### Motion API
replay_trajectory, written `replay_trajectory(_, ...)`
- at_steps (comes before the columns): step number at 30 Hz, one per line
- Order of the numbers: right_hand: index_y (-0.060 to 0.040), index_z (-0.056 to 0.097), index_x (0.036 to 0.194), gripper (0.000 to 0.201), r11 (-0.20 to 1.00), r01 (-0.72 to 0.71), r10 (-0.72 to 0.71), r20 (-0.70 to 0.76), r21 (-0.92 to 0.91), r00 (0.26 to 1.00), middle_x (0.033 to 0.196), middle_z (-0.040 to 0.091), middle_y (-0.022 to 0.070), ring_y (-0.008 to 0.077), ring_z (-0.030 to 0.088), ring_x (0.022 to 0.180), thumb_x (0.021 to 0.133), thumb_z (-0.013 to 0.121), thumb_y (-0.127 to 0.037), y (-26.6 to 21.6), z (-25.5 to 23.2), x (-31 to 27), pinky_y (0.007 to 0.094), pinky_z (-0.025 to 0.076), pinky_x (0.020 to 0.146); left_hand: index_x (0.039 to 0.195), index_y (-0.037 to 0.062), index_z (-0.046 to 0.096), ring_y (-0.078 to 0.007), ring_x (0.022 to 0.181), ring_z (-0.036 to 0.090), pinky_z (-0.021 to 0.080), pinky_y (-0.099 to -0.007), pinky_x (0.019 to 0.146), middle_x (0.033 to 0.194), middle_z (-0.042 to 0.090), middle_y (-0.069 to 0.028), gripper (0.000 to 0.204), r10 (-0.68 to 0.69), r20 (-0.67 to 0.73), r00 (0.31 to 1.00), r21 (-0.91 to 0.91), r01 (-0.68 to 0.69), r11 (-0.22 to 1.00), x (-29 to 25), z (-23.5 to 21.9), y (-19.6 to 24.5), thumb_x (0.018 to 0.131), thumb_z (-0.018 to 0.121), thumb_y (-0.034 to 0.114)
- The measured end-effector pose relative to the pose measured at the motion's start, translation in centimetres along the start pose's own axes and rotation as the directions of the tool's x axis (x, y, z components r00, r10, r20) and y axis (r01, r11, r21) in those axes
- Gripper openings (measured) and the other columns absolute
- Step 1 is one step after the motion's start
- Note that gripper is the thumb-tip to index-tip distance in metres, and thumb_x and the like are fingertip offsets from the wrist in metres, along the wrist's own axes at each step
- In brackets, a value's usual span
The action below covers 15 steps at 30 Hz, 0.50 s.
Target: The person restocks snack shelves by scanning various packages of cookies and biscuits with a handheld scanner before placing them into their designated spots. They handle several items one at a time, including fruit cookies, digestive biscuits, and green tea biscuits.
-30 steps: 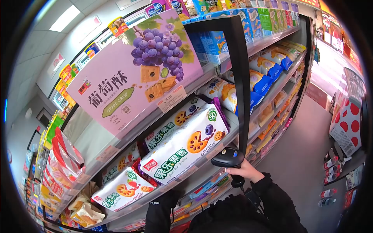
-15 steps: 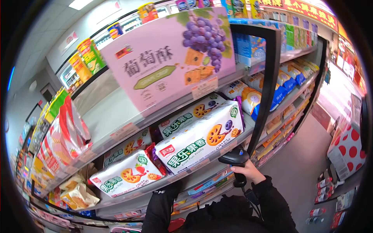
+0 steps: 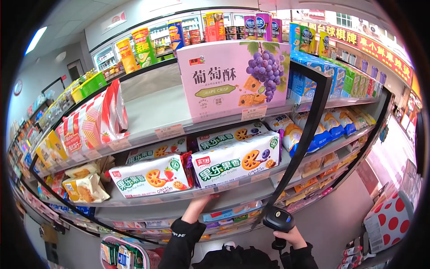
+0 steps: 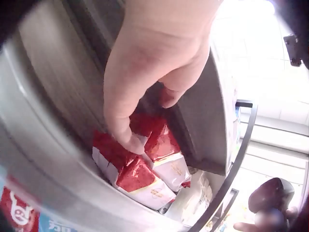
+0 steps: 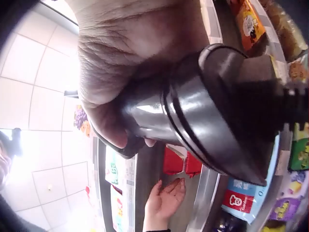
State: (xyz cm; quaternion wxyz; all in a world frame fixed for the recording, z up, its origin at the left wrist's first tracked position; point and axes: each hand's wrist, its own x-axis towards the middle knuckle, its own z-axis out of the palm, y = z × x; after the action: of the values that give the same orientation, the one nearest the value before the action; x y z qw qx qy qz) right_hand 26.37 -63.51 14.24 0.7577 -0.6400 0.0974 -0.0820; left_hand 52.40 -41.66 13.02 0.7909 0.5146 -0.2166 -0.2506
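Note:
My left hand reaches into the shelf below the white fruit biscuit packs. In the left wrist view its fingers are loosely extended, and one fingertip overlaps red-and-white packs deep on that shelf. From the right wrist view the left hand appears palm up beside those packs, holding nothing. My right hand grips the handle of a black handheld barcode scanner in front of the rack. The scanner's glossy black handle fills the middle of the right wrist view.
A pink grape crisp box stands on the upper shelf above the biscuits. A black metal frame post rises near the scanner. A pink shopping basket with packs inside sits low at left. A red-dotted box stands at right.
The head view has levelled and shifted, bringing the basket into sight. My left hand, earlier hidden beneath the shelf, now shows under the biscuit packs. The right hand keeps holding the scanner.

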Motion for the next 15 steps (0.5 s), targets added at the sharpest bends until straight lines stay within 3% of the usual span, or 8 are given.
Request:
replay_trajectory(2, -0.0018, 0.041, 0.116, 0.063, 0.999, -0.044, 0.044, -0.001, 0.017, 0.999, 0.107, 0.050, 0.0042, 0.0122, 0.045, 0.098, 0.061, 0.071, -0.008, 0.1, -0.6, -1.3, 0.0275, 0.036, 0.085, 0.107, -0.0005, 0.047, -0.0175, 0.079, 0.056, 0.047, -0.0300, 0.070, 0.093, 0.056, -0.0093, 0.033, -0.116, -0.257, 0.959, 0.070, 0.139, 0.988, -2.1, 1.5, 1.0, 0.082, 0.055, 0.020)
replay_trajectory(3, -0.0010, 0.044, 0.113, 0.056, 0.999, -0.017, 0.017, 0.016, 0.040, 1.000, 0.102, 0.053, 0.0056, 0.0132, 0.049, 0.095, 0.063, 0.069, -0.007, 0.5, -0.8, -1.7, 0.0279, 0.038, 0.083, 0.110, -0.0031, 0.042, -0.0200, 0.081, 0.056, 0.047, -0.0313, 0.072, 0.099, 0.053, -0.0138, 0.030, -0.089, -0.284, 0.955, 0.191, 0.148, 0.970, -3.2, 2.4, 1.9, 0.084, 0.045, 0.011)
replay_trajectory(4, -0.0010, 0.044, 0.113, 0.056, 0.999, -0.023, 0.022, 0.036, 0.040, 0.999, 0.102, 0.053, 0.0056, 0.0132, 0.049, 0.095, 0.063, 0.069, -0.007, 0.5, -0.9, -2.0, 0.0279, 0.038, 0.083, 0.110, -0.0031, 0.042, -0.0200, 0.081, 0.056, 0.047, -0.0313, 0.072, 0.099, 0.053, -0.0138, 0.030, -0.083, -0.303, 0.949, 0.190, 0.146, 0.971, -4.3, 2.7, 1.9, 0.084, 0.045, 0.011)
replay_trajectory(6, -0.0004, 0.047, 0.109, 0.048, 0.987, -0.107, 0.096, 0.099, 0.120, 0.990, 0.096, 0.057, 0.0082, 0.0144, 0.054, 0.089, 0.065, 0.067, -0.006, -0.1, -0.3, -2.8, 0.0282, 0.042, 0.078, 0.108, -0.0032, 0.044, -0.0182, 0.080, 0.056, 0.047, -0.0295, 0.072, 0.095, 0.055, -0.0120, 0.028, -0.055, -0.193, 0.980, 0.187, 0.092, 0.978, -7.0, 2.8, 1.5, 0.083, 0.044, 0.009)
replay_trajectory(8, 0.0010, 0.049, 0.105, 0.040, 0.990, -0.114, 0.102, 0.135, 0.079, 0.986, 0.091, 0.059, 0.0116, 0.0171, 0.059, 0.081, 0.068, 0.063, -0.002, 0.8, -0.2, -3.1, 0.0290, 0.046, 0.072, 0.106, -0.0015, 0.047, -0.0143, 0.079, 0.055, 0.046, -0.0268, 0.072, 0.092, 0.056, -0.0087, 0.025, -0.030, -0.139, 0.990, 0.218, 0.061, 0.974, -9.8, 3.1, 1.1, 0.083, 0.045, 0.010)
replay_trajectory(10, 0.0027, 0.048, 0.105, 0.038, 0.968, -0.225, 0.216, 0.089, 0.108, 0.972, 0.092, 0.059, 0.0129, 0.0187, 0.060, 0.076, 0.069, 0.061, 0.001, 1.3, 0.5, -3.2, 0.0295, 0.049, 0.067, 0.106, -0.0005, 0.047, -0.0130, 0.079, 0.054, 0.045, -0.0259, 0.071, 0.091, 0.057, -0.0075, 0.025, -0.090, -0.178, 0.980, 0.203, 0.126, 0.971, -12.8, 3.1, 0.7, 0.084, 0.046, 0.012)
replay_trajectory(12, 0.0046, 0.048, 0.105, 0.036, 0.963, -0.259, 0.249, 0.135, 0.067, 0.959, 0.088, 0.059, 0.0137, 0.0184, 0.059, 0.064, 0.070, 0.057, 0.003, 1.7, 1.3, -3.0, 0.0291, 0.050, 0.058, 0.107, 0.0019, 0.049, -0.0113, 0.079, 0.054, 0.045, -0.0249, 0.070, 0.091, 0.057, -0.0062, 0.026, -0.139, -0.187, 0.972, 0.262, 0.186, 0.947, -15.9, 1.7, -0.8, 0.085, 0.046, 0.015)
replay_trajectory(15, 0.0023, 0.047, 0.107, 0.042, 0.952, -0.302, 0.288, 0.214, 0.037, 0.933, 0.085, 0.059, 0.0153, 0.0171, 0.055, 0.054, 0.067, 0.060, -0.005, 3.1, 2.6, -3.2, 0.0260, 0.047, 0.050, 0.107, 0.0021, 0.049, -0.0110, 0.077, 0.054, 0.045, -0.0243, 0.070, 0.091, 0.056, -0.0060, 0.027, -0.156, -0.364, 0.918, 0.244, 0.256, 0.936, -21.8, 0.3, -2.2, 0.085, 0.046, 0.017)
